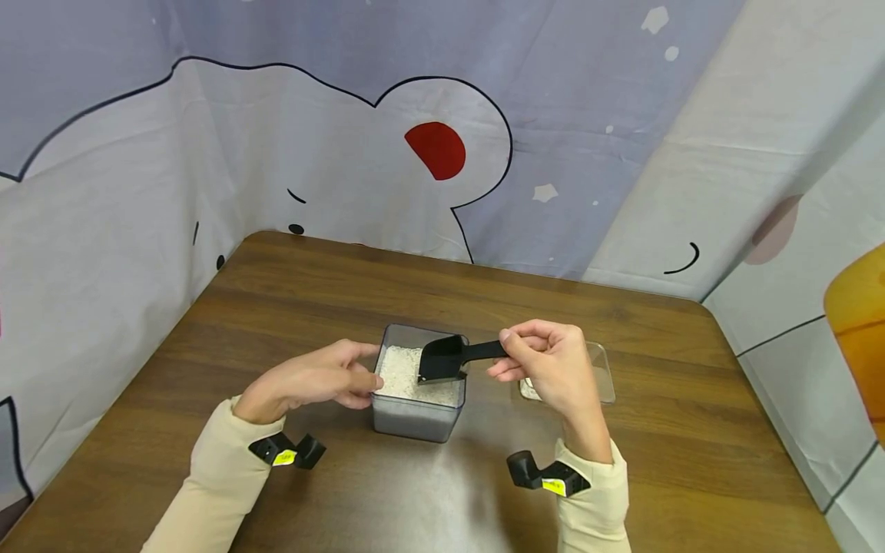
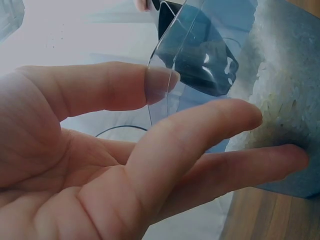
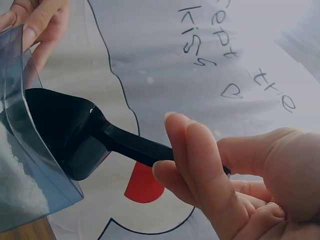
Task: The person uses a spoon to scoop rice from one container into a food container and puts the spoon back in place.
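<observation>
A clear grey-tinted container (image 1: 418, 422) of white rice (image 1: 402, 369) stands on the table in the head view. At its left side my left hand (image 1: 318, 378) holds the wall, with the thumb (image 2: 107, 89) at the rim and other fingers along the outside. My right hand (image 1: 549, 361) grips the handle of a black scoop (image 1: 442, 359) between thumb and fingers. The scoop's head is tilted inside the container, its lip at the rice. In the right wrist view the scoop (image 3: 70, 130) passes behind the container's clear wall.
A shallow clear lid or tray (image 1: 600, 372) lies right of the container, partly hidden by my right hand. The wooden table (image 1: 318, 276) meets printed curtains (image 1: 332, 146) at the back and sides. An orange shape (image 1: 860, 330) is at the right edge.
</observation>
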The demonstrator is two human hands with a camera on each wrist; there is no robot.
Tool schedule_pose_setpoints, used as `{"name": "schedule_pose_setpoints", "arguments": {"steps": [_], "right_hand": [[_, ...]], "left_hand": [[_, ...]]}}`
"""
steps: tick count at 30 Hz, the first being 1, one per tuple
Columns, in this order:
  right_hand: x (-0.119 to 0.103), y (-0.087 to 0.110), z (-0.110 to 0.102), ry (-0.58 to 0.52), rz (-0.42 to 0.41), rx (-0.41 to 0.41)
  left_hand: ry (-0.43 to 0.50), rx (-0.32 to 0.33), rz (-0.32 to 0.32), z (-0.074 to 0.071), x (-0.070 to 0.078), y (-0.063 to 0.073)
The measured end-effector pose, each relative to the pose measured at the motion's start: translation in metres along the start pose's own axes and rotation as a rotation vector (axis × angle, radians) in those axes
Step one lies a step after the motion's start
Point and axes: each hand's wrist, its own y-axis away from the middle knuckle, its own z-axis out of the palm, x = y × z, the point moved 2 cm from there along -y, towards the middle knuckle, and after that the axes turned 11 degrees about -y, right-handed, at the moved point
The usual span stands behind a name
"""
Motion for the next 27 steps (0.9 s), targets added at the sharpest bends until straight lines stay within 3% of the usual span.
{"name": "schedule_pose_setpoints", "arguments": {"steps": [17, 27], "right_hand": [[0.008, -0.004, 0.012, 0.072, 0.077, 0.009], [0.029, -0.015, 0.016, -0.011, 0.133, -0.045]], "left_hand": [[0.012, 0.002, -0.002, 0.000, 0.001, 0.000], [0.008, 0.008, -0.010, 0.000, 0.003, 0.000]]}}
